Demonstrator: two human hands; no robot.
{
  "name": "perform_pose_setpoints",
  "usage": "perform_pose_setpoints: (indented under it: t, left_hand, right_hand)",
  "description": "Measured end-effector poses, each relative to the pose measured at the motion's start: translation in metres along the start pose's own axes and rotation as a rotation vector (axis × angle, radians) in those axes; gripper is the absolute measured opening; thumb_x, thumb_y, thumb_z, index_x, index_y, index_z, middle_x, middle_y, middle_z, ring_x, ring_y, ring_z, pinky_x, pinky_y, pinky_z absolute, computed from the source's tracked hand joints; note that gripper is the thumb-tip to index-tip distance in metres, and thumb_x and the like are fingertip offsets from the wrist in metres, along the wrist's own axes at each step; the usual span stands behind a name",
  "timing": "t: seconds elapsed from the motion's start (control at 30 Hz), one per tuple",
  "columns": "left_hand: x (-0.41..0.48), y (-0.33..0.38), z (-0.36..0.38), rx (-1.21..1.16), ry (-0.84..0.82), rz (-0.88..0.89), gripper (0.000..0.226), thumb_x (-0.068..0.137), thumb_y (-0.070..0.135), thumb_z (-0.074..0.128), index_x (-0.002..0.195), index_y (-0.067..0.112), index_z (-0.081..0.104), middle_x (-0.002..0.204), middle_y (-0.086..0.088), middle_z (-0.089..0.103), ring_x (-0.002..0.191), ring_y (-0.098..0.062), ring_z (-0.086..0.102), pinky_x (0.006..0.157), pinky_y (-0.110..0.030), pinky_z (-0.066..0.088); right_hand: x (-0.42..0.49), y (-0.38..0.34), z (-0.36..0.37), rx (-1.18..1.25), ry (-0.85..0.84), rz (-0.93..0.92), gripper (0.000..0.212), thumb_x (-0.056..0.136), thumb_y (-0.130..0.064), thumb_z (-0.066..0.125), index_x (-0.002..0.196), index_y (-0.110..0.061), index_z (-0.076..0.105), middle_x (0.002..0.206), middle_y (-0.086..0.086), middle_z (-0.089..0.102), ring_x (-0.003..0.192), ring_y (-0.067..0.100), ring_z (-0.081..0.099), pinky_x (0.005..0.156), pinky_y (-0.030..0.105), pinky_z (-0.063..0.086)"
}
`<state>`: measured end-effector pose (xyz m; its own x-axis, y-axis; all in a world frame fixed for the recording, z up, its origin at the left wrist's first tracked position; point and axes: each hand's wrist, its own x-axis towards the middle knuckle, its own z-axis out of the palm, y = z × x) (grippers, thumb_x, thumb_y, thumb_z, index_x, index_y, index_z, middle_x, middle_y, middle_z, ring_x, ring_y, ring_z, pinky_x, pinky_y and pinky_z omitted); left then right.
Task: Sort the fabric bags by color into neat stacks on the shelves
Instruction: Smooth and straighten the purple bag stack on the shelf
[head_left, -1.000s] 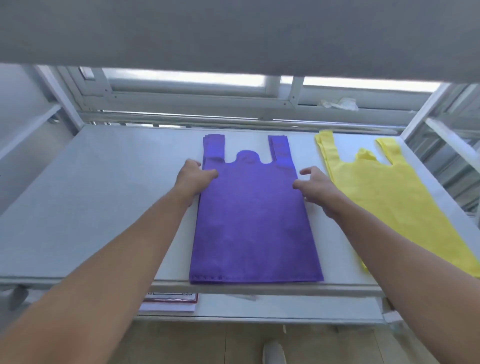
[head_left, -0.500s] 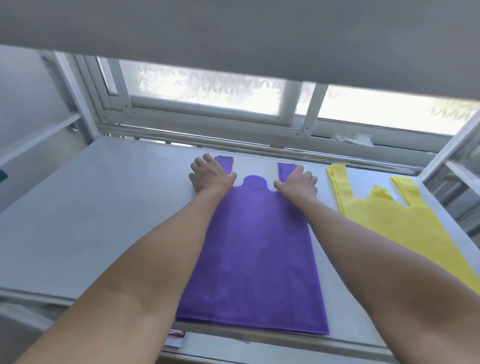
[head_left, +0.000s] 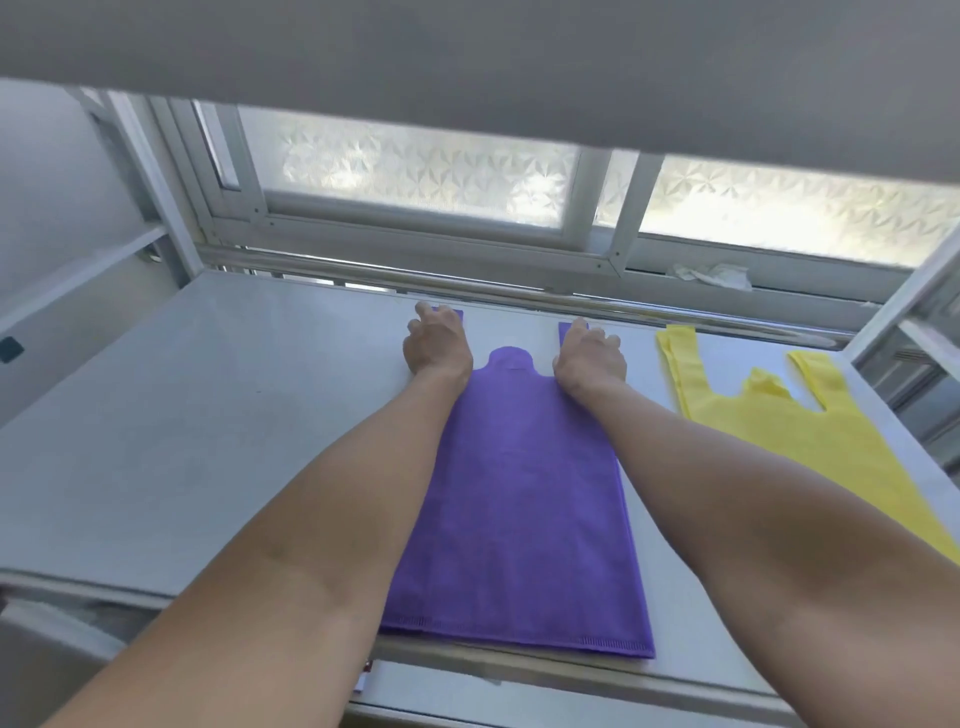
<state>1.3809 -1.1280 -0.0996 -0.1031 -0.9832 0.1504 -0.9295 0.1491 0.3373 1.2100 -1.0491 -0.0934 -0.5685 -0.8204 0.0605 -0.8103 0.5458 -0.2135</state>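
The purple non-woven fabric bag (head_left: 519, 493) lies flat on the pale grey shelf (head_left: 208, 415) in the centre of the frame. Its long axis runs from the lower centre up towards the upper centre. The stitched bottom hem sits at the shelf's near edge, and the two strap handles point away towards the window. A rounded tab shows between the handles.

The left hand (head_left: 436, 343) rests on the left handle. Its fingers (head_left: 431, 314) are extended and laid down over the strap end rather than closed around it. The right hand (head_left: 589, 356) rests on the right handle in the same way, its fingers (head_left: 605, 338) spread and loose and gripping nothing. Both forearms cross the bag's side edges.

To the right, apart from the purple bag, a yellow non-woven fabric bag (head_left: 769, 431) lies flat on the same shelf. Its handles point to the upper centre and its body slants towards the lower right edge of the frame.

Behind the shelf runs a white-framed window with frosted patterned glass (head_left: 415, 171). A crumpled white scrap (head_left: 711, 274) lies on its sill at the upper right. The grey underside of the shelf above (head_left: 467, 62) fills the top of the frame, close over the hands.
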Motion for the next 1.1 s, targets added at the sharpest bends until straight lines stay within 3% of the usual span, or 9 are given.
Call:
perform_pose_setpoints:
  t: [0.1, 0.27, 0.4, 0.5, 0.57, 0.7, 0.83, 0.97, 1.1]
  left_hand:
    - [-0.007, -0.004, -0.008, -0.122, 0.044, -0.007, 0.072, 0.097, 0.040, 0.068, 0.149, 0.003, 0.036, 0.157, -0.017, 0.030, 0.128, -0.033, 0.053, 0.095, -0.042, 0.052]
    - [-0.073, -0.042, -0.041, -0.533, -0.031, -0.147, 0.061, 0.097, 0.029, 0.066, 0.145, 0.000, 0.042, 0.146, -0.023, 0.040, 0.127, -0.043, 0.053, 0.105, -0.043, 0.044]
    - [-0.166, -0.078, -0.074, -0.507, -0.145, -0.246, 0.070, 0.085, 0.026, 0.076, 0.142, 0.002, 0.044, 0.140, -0.022, 0.044, 0.124, -0.040, 0.053, 0.104, -0.038, 0.044]
    - [-0.222, -0.087, -0.091, -0.356, -0.221, -0.261, 0.071, 0.078, 0.027, 0.080, 0.132, 0.000, 0.043, 0.133, -0.022, 0.048, 0.124, -0.042, 0.051, 0.097, -0.039, 0.045]
    - [-0.240, -0.086, -0.096, -0.283, -0.261, -0.288, 0.073, 0.077, 0.027, 0.080, 0.129, -0.001, 0.039, 0.130, -0.023, 0.051, 0.122, -0.043, 0.052, 0.089, -0.041, 0.047]
    - [-0.228, -0.085, -0.097, -0.221, -0.439, -0.301, 0.081, 0.076, 0.049, 0.083, 0.130, -0.002, 0.050, 0.133, -0.021, 0.057, 0.125, -0.041, 0.054, 0.096, -0.043, 0.049]
    - [-0.218, -0.078, -0.102, -0.202, -0.508, -0.300, 0.076, 0.079, 0.049, 0.082, 0.132, 0.003, 0.053, 0.140, -0.022, 0.049, 0.133, -0.037, 0.045, 0.098, -0.040, 0.046]
    - [-0.214, -0.077, -0.100, -0.464, -0.475, -0.432, 0.056, 0.085, 0.027, 0.075, 0.119, 0.000, 0.039, 0.116, -0.013, 0.063, 0.104, -0.033, 0.064, 0.085, -0.039, 0.054]
    - [-0.228, -0.088, -0.094, -0.697, -0.517, -0.464, 0.033, 0.093, 0.030, 0.071, 0.114, 0.007, 0.064, 0.108, -0.008, 0.073, 0.091, -0.028, 0.072, 0.080, -0.043, 0.064]
  right_hand:
    - [-0.010, 0.002, -0.015, 0.265, -0.017, 0.024, 0.043, 0.102, -0.033, 0.051, 0.131, -0.002, 0.051, 0.135, 0.022, 0.058, 0.129, 0.039, 0.050, 0.099, 0.042, 0.044]
    - [-0.094, 0.030, -0.048, 0.506, -0.096, 0.113, 0.065, 0.098, -0.031, 0.059, 0.153, -0.004, 0.037, 0.150, 0.019, 0.050, 0.139, 0.034, 0.047, 0.108, 0.036, 0.039]
    - [-0.183, 0.059, -0.052, 0.276, -0.178, 0.135, 0.078, 0.091, -0.049, 0.069, 0.146, -0.001, 0.042, 0.141, 0.022, 0.054, 0.133, 0.038, 0.049, 0.109, 0.041, 0.040]
    - [-0.234, 0.061, -0.050, 0.047, -0.253, 0.134, 0.097, 0.075, -0.079, 0.068, 0.129, 0.000, 0.049, 0.129, 0.020, 0.057, 0.123, 0.040, 0.055, 0.099, 0.046, 0.047]
    - [-0.246, 0.055, -0.052, 0.024, -0.310, 0.180, 0.100, 0.070, -0.085, 0.067, 0.125, -0.003, 0.051, 0.127, 0.017, 0.059, 0.122, 0.038, 0.057, 0.091, 0.045, 0.050]
    - [-0.240, 0.041, -0.060, 0.037, -0.397, 0.197, 0.075, 0.071, -0.083, 0.069, 0.098, -0.015, 0.055, 0.122, 0.016, 0.064, 0.117, 0.039, 0.059, 0.080, 0.041, 0.047]
    - [-0.248, 0.026, -0.065, 0.136, -0.325, 0.222, 0.080, 0.077, -0.064, 0.079, 0.123, -0.007, 0.049, 0.127, 0.017, 0.061, 0.118, 0.040, 0.061, 0.084, 0.042, 0.048]
    - [-0.259, 0.027, -0.059, 0.349, -0.229, 0.281, 0.069, 0.088, -0.042, 0.076, 0.129, -0.007, 0.033, 0.120, 0.017, 0.062, 0.110, 0.041, 0.064, 0.082, 0.043, 0.048]
    - [-0.263, 0.044, -0.055, 0.499, -0.289, 0.398, 0.053, 0.095, -0.045, 0.066, 0.123, -0.002, 0.051, 0.118, 0.015, 0.066, 0.105, 0.036, 0.069, 0.085, 0.040, 0.052]
